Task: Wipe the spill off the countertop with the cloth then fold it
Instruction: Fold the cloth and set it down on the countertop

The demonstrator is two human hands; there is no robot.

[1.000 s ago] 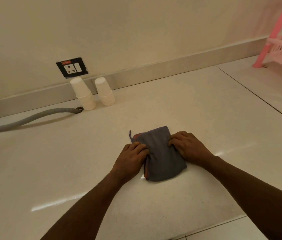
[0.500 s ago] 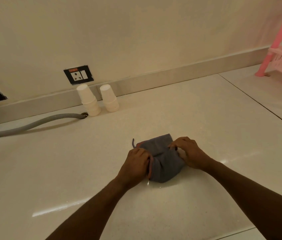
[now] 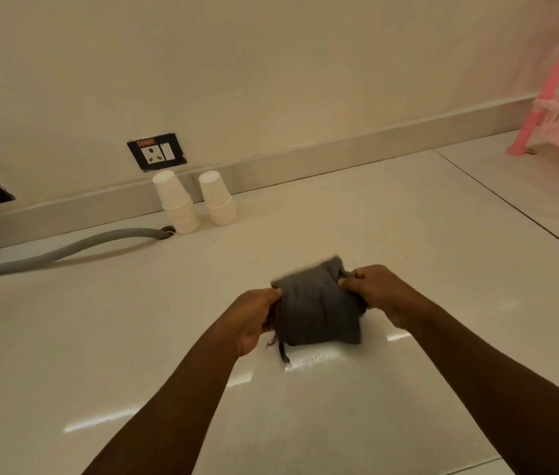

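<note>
Head view shows both hands pinching the cloth at its sides: left hand on the left edge, right hand on the right. It is folded small and lifted just above the table, probably to make the next fold.

The dark grey fabric cloth is folded into a small, thick, roughly square bundle, held up at the middle of the glossy cream stone countertop. Its upper corners are pinched from the left and the right, so the top edge runs taut between them, the right corner higher. The far upper edge is blurred. The body hangs in soft vertical creases, and a thin dark loop dangles from its near left corner.
</note>
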